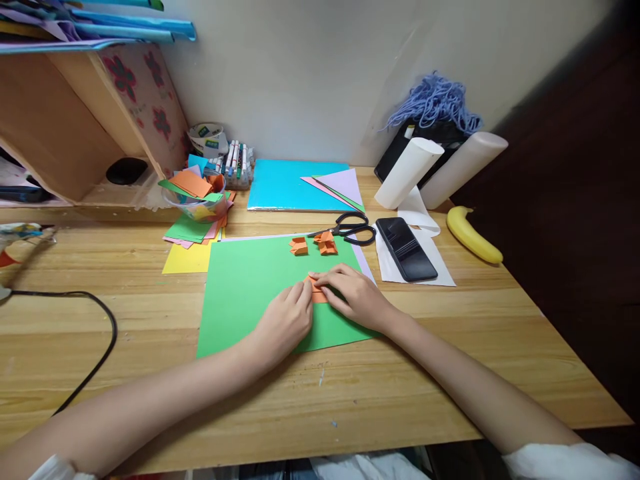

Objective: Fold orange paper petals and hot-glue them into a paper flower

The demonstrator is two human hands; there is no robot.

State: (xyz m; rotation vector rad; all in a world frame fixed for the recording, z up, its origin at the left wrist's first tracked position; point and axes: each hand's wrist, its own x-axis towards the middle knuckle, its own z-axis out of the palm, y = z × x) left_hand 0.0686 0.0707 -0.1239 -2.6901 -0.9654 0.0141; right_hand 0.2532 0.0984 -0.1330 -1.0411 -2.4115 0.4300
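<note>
A small orange paper piece [317, 291] lies on a green sheet [240, 293] in the middle of the wooden desk [150, 320]. My left hand [284, 323] and my right hand [350, 293] both press on it with pinched fingertips, and they hide most of it. Two folded orange paper shapes [299, 246] [327, 243] rest on the green sheet just behind my hands.
Black scissors [350, 229], a black phone [406, 248] on white paper, two white rolls [407, 172], a banana [473, 235] and blue yarn [435, 100] sit to the right. A bowl of paper scraps [200, 197], markers [236, 160], a blue sheet [290, 185] and a black cable [90, 313] lie left and behind.
</note>
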